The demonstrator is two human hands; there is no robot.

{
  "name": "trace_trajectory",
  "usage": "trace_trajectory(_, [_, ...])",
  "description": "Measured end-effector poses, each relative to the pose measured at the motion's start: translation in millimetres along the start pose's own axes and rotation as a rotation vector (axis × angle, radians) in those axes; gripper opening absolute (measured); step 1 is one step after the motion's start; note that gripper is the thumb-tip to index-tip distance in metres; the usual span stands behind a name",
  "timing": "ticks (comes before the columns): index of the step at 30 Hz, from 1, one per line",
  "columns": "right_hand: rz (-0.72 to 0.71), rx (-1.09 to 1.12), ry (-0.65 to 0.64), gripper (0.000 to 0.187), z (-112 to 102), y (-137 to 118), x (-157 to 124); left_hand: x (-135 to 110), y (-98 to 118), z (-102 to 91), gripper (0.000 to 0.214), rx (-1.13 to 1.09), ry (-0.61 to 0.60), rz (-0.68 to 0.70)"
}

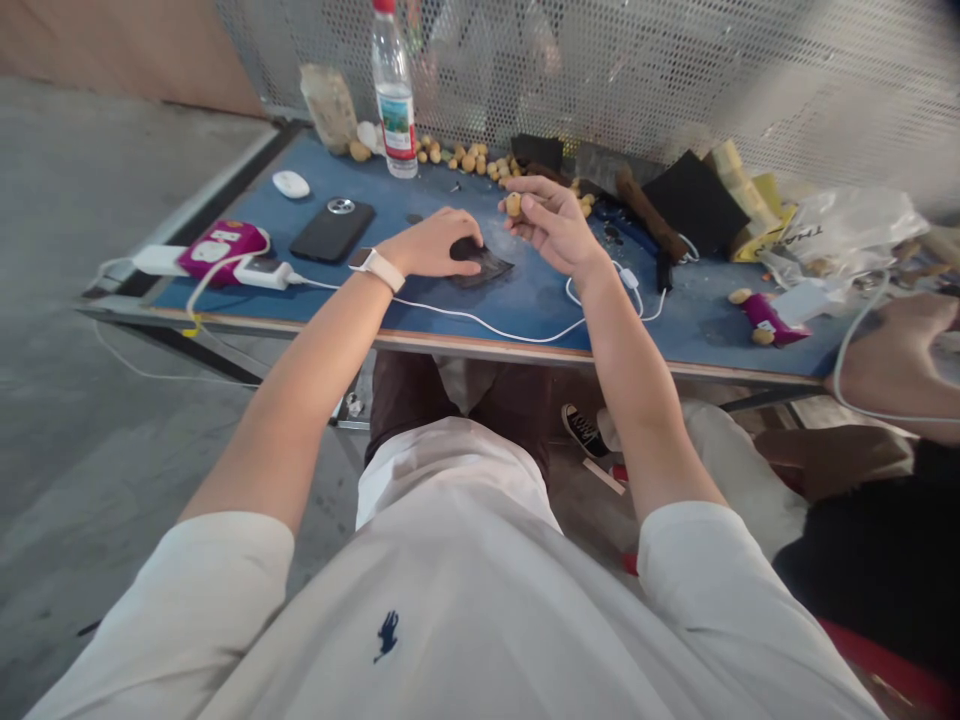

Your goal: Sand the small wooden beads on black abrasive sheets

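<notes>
Between the thumb and fingers of my right hand is a small round tan wooden bead, raised over the blue tabletop. My left hand lies low on the table to its left, thumb and fingers curved around a dark piece of sandpaper. Part of that sheet is covered by the fingers; its pointed corner sticks out to the right. Many similar tan beads lie in a row along the back of the table, beyond both hands.
A water bottle stands at the back left, near a black phone and a purple-and-white power strip. A white cable crosses the front. Black sheets and a plastic bag lie right. Another person's hand is at far right.
</notes>
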State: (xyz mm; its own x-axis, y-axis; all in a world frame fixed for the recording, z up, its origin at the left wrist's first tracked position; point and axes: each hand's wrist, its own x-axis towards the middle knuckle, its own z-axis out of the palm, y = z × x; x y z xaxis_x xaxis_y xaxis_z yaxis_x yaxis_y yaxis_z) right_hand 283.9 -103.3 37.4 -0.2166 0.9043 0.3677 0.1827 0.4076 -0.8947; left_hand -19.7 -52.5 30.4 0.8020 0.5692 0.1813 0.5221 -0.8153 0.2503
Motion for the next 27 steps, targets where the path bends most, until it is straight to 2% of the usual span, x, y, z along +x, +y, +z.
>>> trace_trajectory(4, [0.005, 0.058, -0.013, 0.094, -0.6, -2.2, 0.0, -0.4, -4.1, 5.1, 0.080, 0.010, -0.099, 0.024])
trace_trajectory(9, [0.012, 0.113, -0.034, 0.090, 0.1, -5.6, -1.8, -2.1, -11.7, 10.1, 0.090, 0.065, -0.059, -0.041])
trace_trajectory(12, [0.042, 0.111, -0.024, 0.081, 2.7, -9.2, -3.5, -2.8, -15.1, 12.7, 0.095, 0.090, -0.023, -0.092])
trace_trajectory(16, [0.028, 0.173, -0.022, 0.073, 3.7, -6.5, -2.9, -1.3, -13.9, 13.2, 0.090, 0.090, -0.010, -0.072])
trace_trajectory(21, [0.028, 0.235, -0.029, 0.068, 1.4, -1.8, -2.0, 2.1, -7.0, 9.3, 0.083, 0.062, -0.068, -0.021])
trace_trajectory(27, [0.069, 0.209, -0.021, 0.057, 3.0, -7.2, -3.2, 0.0, -3.7, 6.0, 0.084, 0.023, -0.097, -0.033])
